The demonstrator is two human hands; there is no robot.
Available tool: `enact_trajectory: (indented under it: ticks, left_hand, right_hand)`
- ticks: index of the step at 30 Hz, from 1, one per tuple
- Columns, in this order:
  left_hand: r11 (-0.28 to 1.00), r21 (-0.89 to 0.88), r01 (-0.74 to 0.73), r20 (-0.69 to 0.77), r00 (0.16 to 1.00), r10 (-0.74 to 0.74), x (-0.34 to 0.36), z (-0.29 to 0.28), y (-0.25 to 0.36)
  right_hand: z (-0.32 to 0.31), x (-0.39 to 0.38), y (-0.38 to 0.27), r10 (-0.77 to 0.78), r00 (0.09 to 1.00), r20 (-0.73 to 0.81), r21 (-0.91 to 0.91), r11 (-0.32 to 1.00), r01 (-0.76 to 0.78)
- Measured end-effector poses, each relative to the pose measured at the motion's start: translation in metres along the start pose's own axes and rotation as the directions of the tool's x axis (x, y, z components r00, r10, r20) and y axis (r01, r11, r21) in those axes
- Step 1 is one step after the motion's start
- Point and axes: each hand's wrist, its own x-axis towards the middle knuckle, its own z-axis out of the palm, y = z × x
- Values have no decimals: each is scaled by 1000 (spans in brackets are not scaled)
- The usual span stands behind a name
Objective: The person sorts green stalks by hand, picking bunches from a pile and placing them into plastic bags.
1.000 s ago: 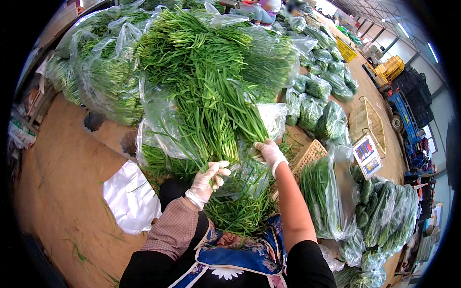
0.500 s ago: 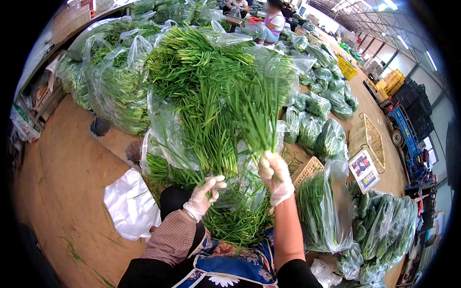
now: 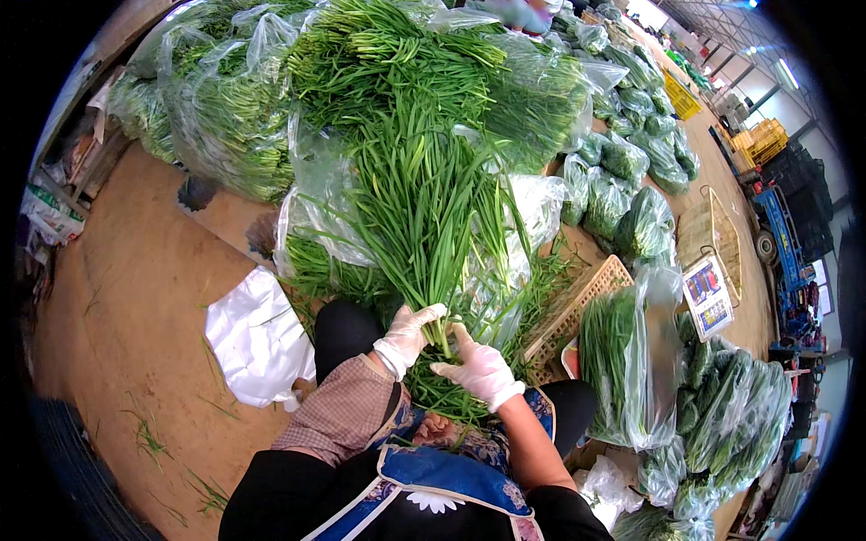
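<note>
from where i stand, the seated person's two gloved hands are close together in front of the lap, at the root end of a bunch of long green stalks (image 3: 417,239). the left hand (image 3: 402,341) is clamped round the base of that bunch, thumb across the front, while the leaves fan up and away over a big heap of greens (image 3: 388,77). the right hand (image 3: 483,370) is just beside it, forefinger and thumb parted by the pale stalk ends; i cannot tell whether its other fingers grip anything. a checked sleeve (image 3: 336,413) covers the left forearm, the right one is bare, and a blue apron (image 3: 442,476) lies across the person's front. under the hands, loose greens (image 3: 446,397) are piled against the apron. to the person's left a crumpled white sheet (image 3: 260,343) lies on the brown floor (image 3: 135,307), with a large clear bag of greens (image 3: 230,117) beyond it. on the right, a beige slatted basket (image 3: 577,316) leans at a tilt, and next to it stands a tall clear bag of stalks (image 3: 622,361). farther off that way are a framed card (image 3: 708,296), a blue cart (image 3: 783,248) and stacked yellow crates (image 3: 760,142).
</note>
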Motion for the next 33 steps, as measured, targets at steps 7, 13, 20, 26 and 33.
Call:
enact_trajectory:
  ticks: [7, 13, 20, 26, 33]
  left_hand:
    - [997, 60, -56, -106, 992, 62, -5, 5, 3]
    - [995, 99, -19, -71, 997, 26, 1, 0, 1]
    - [903, 331, -274, -170, 924, 342, 5, 15, -5]
    - [903, 365, -227, -177, 935, 307, 11, -5, -11]
    - [995, 58, -80, 334, 941, 56, -19, 20, 20]
  right_hand:
    - [-41, -40, 30, 0, 928, 372, 654, 709, -262]
    - [-32, 21, 24, 128, 987, 101, 424, 891, -159]
    - [55, 57, 30, 300, 909, -289, 851, 516, 100]
    - [-2, -34, 24, -196, 980, 39, 981, 196, 0]
    - [-5, -17, 59, 108, 993, -44, 708, 705, -45]
